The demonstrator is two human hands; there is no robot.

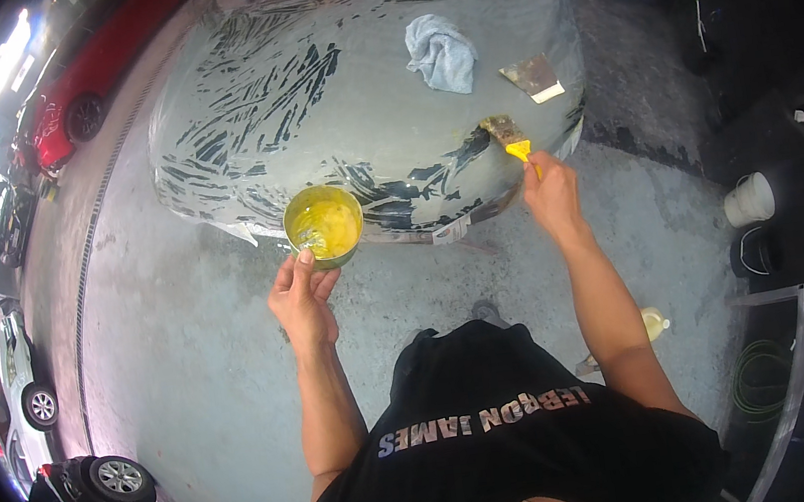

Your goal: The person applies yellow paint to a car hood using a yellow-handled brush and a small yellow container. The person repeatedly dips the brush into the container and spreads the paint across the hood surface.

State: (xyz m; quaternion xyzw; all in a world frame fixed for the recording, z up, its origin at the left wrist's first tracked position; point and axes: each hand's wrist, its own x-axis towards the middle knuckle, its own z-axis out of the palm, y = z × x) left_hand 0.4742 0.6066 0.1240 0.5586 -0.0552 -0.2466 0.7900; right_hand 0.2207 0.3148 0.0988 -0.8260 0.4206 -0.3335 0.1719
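Observation:
My left hand (302, 305) grips a small round can (344, 259), tilted so that the thick yellow paste (336, 217) inside shows. Thumb and fingers hold its near side. In my right hand (554, 196) is a putty knife (516, 150) with a yellow handle. Its wide, stained blade meets the near right part of a broad curved panel (370, 74), which looks like a car hood. Grey covers the panel, with dark streaks and wrinkles at its left and near edge. On top lie a crumpled light blue cloth (441, 53) and a flat spreader (531, 77) with a pale edge.
Parked cars line the left: a red car (55, 123), a silver car (19, 398) and a black car (101, 499). At right stand a white bucket (749, 199), a black bucket (752, 251), a pale frame (798, 353) and a coiled green hose (759, 378).

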